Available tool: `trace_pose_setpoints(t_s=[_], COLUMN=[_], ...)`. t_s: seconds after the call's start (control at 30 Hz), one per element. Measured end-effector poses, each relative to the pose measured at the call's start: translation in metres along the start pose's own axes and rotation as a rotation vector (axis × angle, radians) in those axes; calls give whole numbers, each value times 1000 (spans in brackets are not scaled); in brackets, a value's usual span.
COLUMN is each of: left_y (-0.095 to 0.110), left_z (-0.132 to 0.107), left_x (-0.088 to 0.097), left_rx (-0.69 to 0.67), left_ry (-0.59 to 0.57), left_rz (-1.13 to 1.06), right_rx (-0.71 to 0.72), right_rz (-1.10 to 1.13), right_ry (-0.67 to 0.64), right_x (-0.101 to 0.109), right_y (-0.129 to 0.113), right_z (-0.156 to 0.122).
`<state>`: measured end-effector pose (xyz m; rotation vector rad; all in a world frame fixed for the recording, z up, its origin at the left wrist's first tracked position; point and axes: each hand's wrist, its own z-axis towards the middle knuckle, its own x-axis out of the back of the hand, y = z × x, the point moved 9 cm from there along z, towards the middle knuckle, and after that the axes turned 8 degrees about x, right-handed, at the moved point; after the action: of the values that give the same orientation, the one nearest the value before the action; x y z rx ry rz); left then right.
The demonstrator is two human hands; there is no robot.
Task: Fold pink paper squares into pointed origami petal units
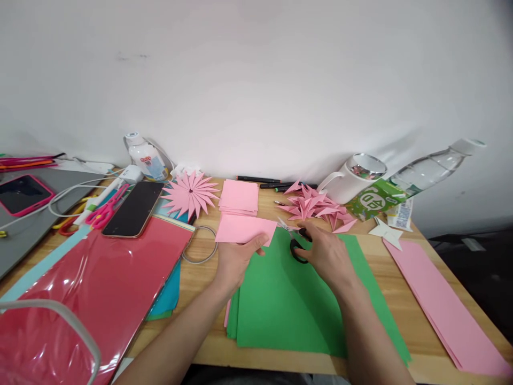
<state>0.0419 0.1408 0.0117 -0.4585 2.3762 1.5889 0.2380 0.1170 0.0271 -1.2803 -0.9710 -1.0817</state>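
My left hand [239, 261] pinches a pink paper rectangle [243, 229], its thumb lying on top near the right corner. To the right, my right hand [324, 250] is on a pair of black-handled scissors [297, 251], whose blades point toward the paper's right edge. Whether the blades touch the paper I cannot tell. Both hands are over or beside a stack of green paper sheets [292, 315]. Just behind the held piece sits a stack of pink paper squares [239, 197]. A folded pink pinwheel-like paper star [191, 191] lies left of it, and folded pink pieces [310, 204] are heaped to the right.
On the left are a phone [134, 208], pink scissors [107, 207], a red plastic-wrapped paper pack [108, 283] and a white bottle [146, 158]. A white mug [345, 182], a clear bottle [430, 168] and long pink strips [444, 305] are on the right. Black pens [258, 179] lie near the wall.
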Motion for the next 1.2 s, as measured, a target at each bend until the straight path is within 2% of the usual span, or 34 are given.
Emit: trace_pose_setpoints(t_s=[0.2, 0.27, 0.33, 0.43, 0.53, 0.6, 0.67, 0.83, 0.9, 1.03, 1.2], left_y=[-3, -4, -5, -6, -7, -10, -13, -14, -8, -3, -5], left_z=[-1, -2, -3, -4, -3, -1, 1, 0, 0, 4, 6], left_x=[-3, -4, -6, -9, -13, -14, -15, -23, -22, -8, -11], left_rx=[63, 76, 89, 91, 81, 85, 86, 78, 23, -29, 15], left_ry=[-45, -61, -78, -118, -171, -203, -223, -338, -311, -170, -217], left_rz=[9, 0, -9, -19, -24, -1, 37, 22, -26, -93, -9], right_rx=[118, 145, 159, 173, 138, 172, 203, 217, 260, 345, 343], right_rz=[-44, -64, 13, 410, 919, 1094, 1174, 1201, 1172, 1167, 1165], right_ry=[43, 73, 146, 259, 255, 248, 255, 256, 238, 195, 189], right_x=[0, 4, 13, 26, 21, 17, 12, 1, 2, 7, 7], right_y=[4, 4, -1, -16, -31, -42, -47, -46, -50, -62, -65], right_z=[-4, -5, -5, -2, 3, 4, 3, -4, -6, -9, -9])
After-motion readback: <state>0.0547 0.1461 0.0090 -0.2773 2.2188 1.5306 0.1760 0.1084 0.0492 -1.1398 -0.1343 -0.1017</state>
